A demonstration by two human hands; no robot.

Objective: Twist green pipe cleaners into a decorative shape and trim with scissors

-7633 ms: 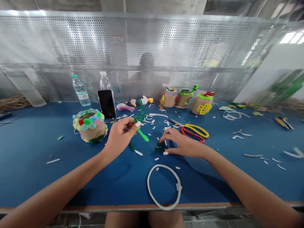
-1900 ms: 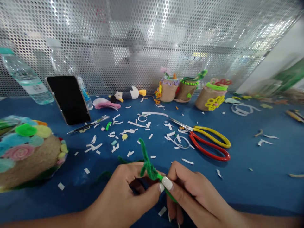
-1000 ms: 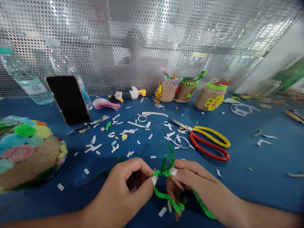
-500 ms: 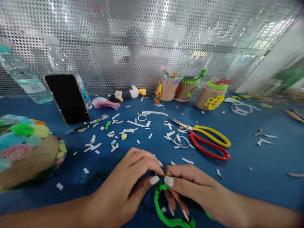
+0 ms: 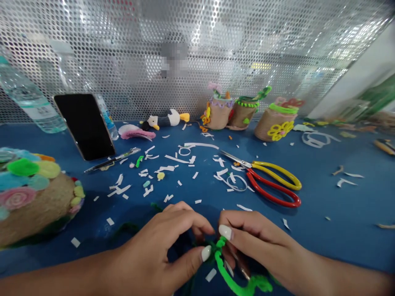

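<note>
Close to the table's front edge, my right hand (image 5: 261, 240) pinches a bright green pipe cleaner (image 5: 226, 277) between thumb and curled fingers. Its fuzzy length loops below my fingers and ends in a bunched tip at the lower right. Facing it, my left hand (image 5: 166, 242) curls around a dark green pipe cleaner (image 5: 210, 247) that crosses the bright one; its fingers partly hide the contact. More of the dark strand shows behind the left wrist. Beyond the right hand lie scissors (image 5: 247, 164) with one yellow and one red handle, blades pointing left.
White paper scraps (image 5: 166, 168) litter the blue table (image 5: 321, 246). A decorated twine-covered object (image 5: 46, 205) stands at left, near a propped phone (image 5: 84, 127), a pen (image 5: 112, 159) and water bottles (image 5: 33, 102). Twine-wrapped jars (image 5: 273, 123) and a crocheted toy (image 5: 168, 119) line the perforated metal panel (image 5: 129, 70).
My hands have drawn slightly apart. The bright green pipe cleaner has swung from a wide loop at left to a strand running down to the right.
</note>
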